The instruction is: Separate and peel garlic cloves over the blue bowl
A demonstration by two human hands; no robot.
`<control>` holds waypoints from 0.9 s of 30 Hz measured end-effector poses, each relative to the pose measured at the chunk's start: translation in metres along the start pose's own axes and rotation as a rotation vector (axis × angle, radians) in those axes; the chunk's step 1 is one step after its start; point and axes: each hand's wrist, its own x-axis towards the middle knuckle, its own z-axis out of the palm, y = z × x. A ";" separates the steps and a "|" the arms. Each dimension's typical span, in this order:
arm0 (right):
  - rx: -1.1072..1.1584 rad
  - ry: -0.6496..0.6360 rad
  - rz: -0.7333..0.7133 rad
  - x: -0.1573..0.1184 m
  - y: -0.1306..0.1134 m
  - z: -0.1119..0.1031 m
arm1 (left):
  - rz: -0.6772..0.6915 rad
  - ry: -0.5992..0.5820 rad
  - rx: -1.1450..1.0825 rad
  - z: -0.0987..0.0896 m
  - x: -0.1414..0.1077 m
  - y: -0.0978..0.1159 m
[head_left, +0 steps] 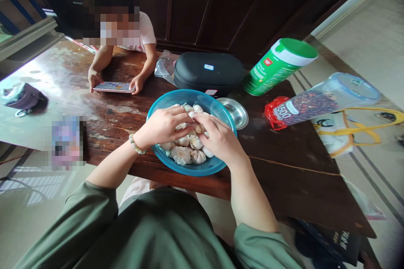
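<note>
A blue plastic bowl (192, 171) on the dark wooden table holds several whitish garlic bulbs (182, 155). Over the left part of the bowl is my left hand (168, 124), a beaded bracelet on its wrist, its fingers bent in over the garlic. My right hand (217, 136) reaches in from the other side, fingers curled on a garlic bulb (198, 127) near the middle. The fingertips of both hands almost meet there. Whatever my left fingers pinch is hidden beneath them.
A small metal bowl (235, 113) touches the blue bowl's right side. Behind stand a black case (208, 71) and a green canister (277, 67); a clear jar (322, 98) is farther right. Across the table (116, 117), a person (147, 33) holds a phone (113, 87).
</note>
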 end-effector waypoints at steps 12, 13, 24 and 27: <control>-0.021 -0.029 -0.022 0.001 -0.002 0.000 | 0.029 -0.010 0.062 0.000 0.000 0.001; -0.023 -0.027 -0.024 0.001 -0.002 0.000 | 0.024 -0.016 0.064 0.000 0.000 0.000; -0.059 -0.039 -0.014 0.000 -0.002 0.000 | 0.004 -0.023 0.071 0.002 0.000 0.001; -0.049 -0.039 -0.018 0.000 -0.003 0.000 | -0.018 -0.038 0.084 0.001 0.000 0.001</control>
